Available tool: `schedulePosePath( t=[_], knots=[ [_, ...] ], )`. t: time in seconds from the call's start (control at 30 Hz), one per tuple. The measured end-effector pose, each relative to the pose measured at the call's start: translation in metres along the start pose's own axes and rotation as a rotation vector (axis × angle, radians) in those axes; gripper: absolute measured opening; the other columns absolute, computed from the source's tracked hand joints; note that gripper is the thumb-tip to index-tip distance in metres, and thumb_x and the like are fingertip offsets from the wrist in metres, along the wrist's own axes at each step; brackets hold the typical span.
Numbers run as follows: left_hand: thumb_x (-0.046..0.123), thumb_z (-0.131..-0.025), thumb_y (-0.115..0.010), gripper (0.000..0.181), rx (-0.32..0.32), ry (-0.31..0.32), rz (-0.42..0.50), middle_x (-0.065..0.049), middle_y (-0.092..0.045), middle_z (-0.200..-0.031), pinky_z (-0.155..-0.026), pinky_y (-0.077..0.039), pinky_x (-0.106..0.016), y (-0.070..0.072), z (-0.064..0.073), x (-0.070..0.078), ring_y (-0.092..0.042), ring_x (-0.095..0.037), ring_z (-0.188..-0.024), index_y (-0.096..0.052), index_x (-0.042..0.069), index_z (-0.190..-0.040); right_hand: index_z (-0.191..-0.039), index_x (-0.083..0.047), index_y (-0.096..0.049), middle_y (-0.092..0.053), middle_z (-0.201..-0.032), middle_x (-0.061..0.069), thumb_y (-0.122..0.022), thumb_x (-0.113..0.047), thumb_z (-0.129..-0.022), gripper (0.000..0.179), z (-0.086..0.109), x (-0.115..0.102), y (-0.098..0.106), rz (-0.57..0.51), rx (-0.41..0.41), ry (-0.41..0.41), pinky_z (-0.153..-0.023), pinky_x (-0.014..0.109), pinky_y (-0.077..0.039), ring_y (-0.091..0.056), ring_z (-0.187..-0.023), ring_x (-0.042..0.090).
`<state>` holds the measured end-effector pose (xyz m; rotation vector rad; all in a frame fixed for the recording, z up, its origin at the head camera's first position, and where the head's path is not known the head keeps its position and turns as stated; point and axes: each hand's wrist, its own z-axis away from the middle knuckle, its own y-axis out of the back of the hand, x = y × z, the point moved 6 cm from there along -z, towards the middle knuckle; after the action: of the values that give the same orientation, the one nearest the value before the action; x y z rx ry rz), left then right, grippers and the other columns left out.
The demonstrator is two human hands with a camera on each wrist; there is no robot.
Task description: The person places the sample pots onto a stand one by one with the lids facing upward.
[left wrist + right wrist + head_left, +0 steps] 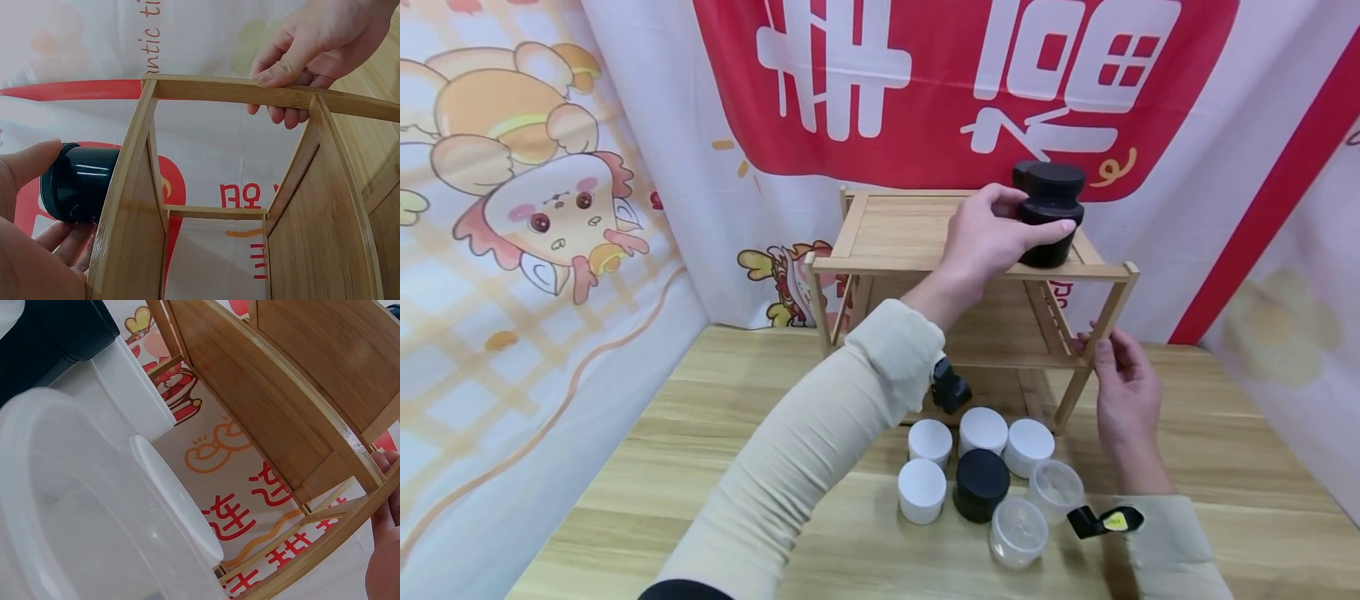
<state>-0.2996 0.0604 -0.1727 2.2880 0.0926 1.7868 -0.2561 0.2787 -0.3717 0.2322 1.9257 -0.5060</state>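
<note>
In the head view my left hand (988, 233) grips a black lidded jar (1047, 248) at the right front of the wooden shelf rack's top board (902, 225). Its thumb lies across the jar's front. More black jar shapes (1056, 179) show right above and behind it, partly hidden. The left wrist view has the held jar (81, 181) against the board's edge, between thumb and fingers. My right hand (1127, 400) holds the rack's right front post (1108, 321), thumb on one side and fingers curled round the other.
On the table before the rack stand several white-lidded jars (922, 490), a black jar (982, 483) and two clear tubs (1018, 532). A lower shelf board (977, 321) lies under the top one. Printed cloth (647, 100) hangs behind and at the sides.
</note>
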Motion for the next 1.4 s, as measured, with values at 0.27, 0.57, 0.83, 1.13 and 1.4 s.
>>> schedulePosePath(
  t=[0.27,0.57,0.83,1.13,1.4],
  knots=[
    [0.028,-0.087,-0.091,0.050,0.003,-0.035,-0.009,-0.001,-0.072,-0.125,-0.083,-0.057,-0.022,-0.010,0.004,0.002,-0.062,-0.009,-0.104,-0.067,0.014,-0.128,-0.142,-0.012,-0.068,-0.075,-0.121,-0.002,-0.062,-0.028,-0.108,0.038,0.001,0.002,0.002,0.021,0.015,-0.031,-0.101,0.011,-0.054,-0.072,-0.115,0.011],
    [0.025,-0.088,-0.091,0.049,0.011,-0.067,-0.036,-0.001,-0.072,-0.123,-0.080,-0.056,-0.020,-0.013,0.005,0.005,-0.062,-0.008,-0.101,-0.065,0.014,-0.128,-0.142,-0.010,-0.068,-0.076,-0.118,-0.002,-0.063,-0.026,-0.108,0.038,0.001,0.001,-0.001,-0.002,0.001,0.002,-0.100,0.011,-0.054,-0.073,-0.112,0.010],
    [0.026,-0.088,-0.090,0.048,0.027,-0.055,-0.043,0.001,-0.069,-0.128,-0.081,-0.056,-0.020,-0.015,0.004,0.006,-0.060,-0.008,-0.105,-0.064,0.016,-0.128,-0.143,-0.011,-0.067,-0.075,-0.122,0.001,-0.062,-0.027,-0.108,0.039,-0.001,0.000,-0.001,-0.005,0.001,-0.016,-0.101,0.012,-0.054,-0.072,-0.115,0.011],
    [0.023,-0.089,-0.090,0.048,0.042,-0.042,-0.044,0.001,-0.071,-0.129,-0.084,-0.058,-0.021,-0.018,0.002,0.005,-0.060,-0.009,-0.109,-0.063,0.016,-0.128,-0.143,-0.013,-0.067,-0.074,-0.127,0.003,-0.063,-0.029,-0.107,0.039,0.000,0.001,0.001,0.022,0.013,-0.035,-0.102,0.012,-0.054,-0.069,-0.121,0.013],
    [0.023,-0.089,-0.089,0.048,0.036,-0.043,-0.044,0.000,-0.072,-0.131,-0.088,-0.058,-0.022,-0.018,0.001,0.004,-0.061,-0.010,-0.111,-0.063,0.016,-0.129,-0.142,-0.013,-0.068,-0.074,-0.123,0.002,-0.062,-0.027,-0.107,0.038,0.000,0.002,0.002,0.017,0.021,-0.043,-0.101,0.012,-0.054,-0.072,-0.117,0.011]
  ],
)
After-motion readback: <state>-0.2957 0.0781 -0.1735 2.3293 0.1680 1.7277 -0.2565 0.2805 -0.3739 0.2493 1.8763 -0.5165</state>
